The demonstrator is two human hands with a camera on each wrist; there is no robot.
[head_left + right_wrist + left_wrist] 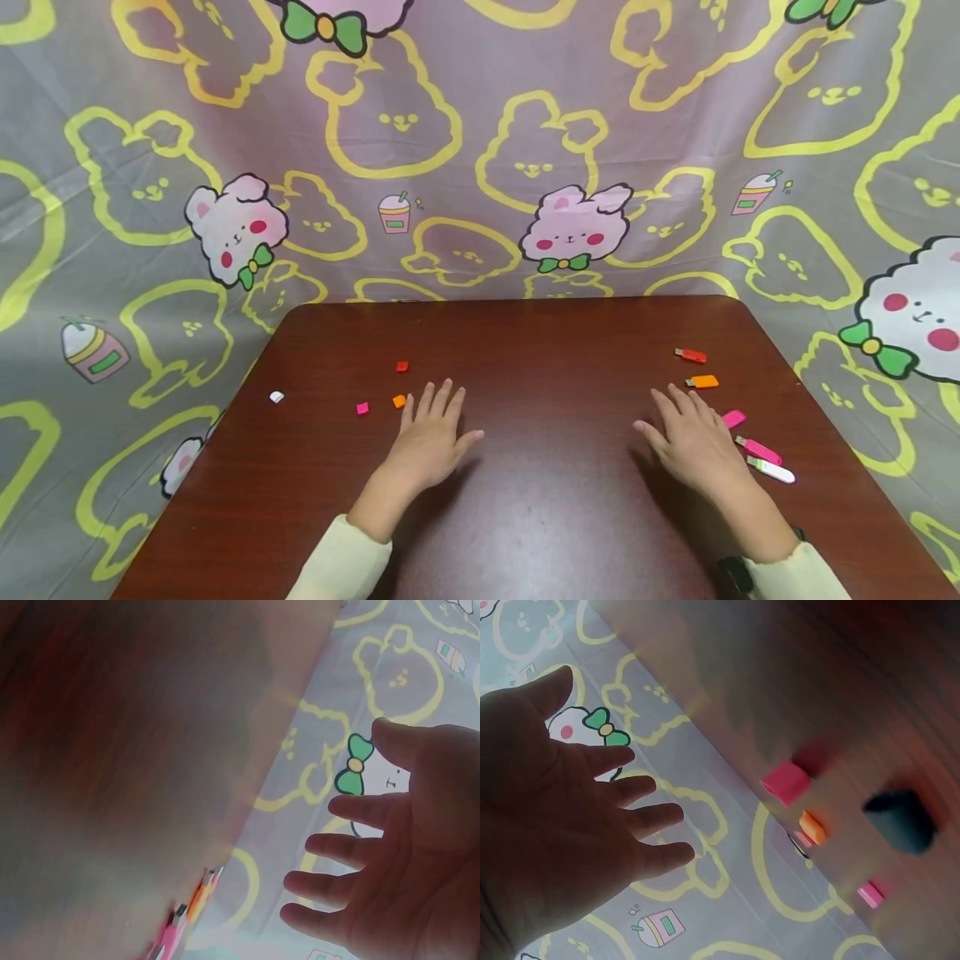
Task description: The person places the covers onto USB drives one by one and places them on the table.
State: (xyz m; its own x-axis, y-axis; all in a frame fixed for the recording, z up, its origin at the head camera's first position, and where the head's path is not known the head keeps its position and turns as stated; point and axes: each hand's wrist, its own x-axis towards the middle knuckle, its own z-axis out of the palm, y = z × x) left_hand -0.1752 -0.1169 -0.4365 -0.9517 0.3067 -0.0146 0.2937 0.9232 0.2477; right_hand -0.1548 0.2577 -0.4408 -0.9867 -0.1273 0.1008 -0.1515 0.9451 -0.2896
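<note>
My left hand (429, 442) is held out palm down over the table with fingers spread, holding nothing. Close beyond its fingertips lie small caps: an orange cap (399, 402), a pink cap (363, 408) and a red cap (402, 367). A white cap (277, 397) lies farther left. My right hand (693, 442), also empty and spread, hovers beside several USB flash drives with their plugs bare. These include a red drive (692, 356), an orange drive (702, 382), a pink drive (759, 451) and a white drive (771, 470). My hand partly hides another pink drive (733, 419).
The dark brown table (540, 342) has rounded far corners. A grey patterned cloth (465, 125) hangs behind it and along both sides. In the left wrist view, a dark-looking piece (904, 821) lies near the caps. A black band (737, 575) is at the right wrist.
</note>
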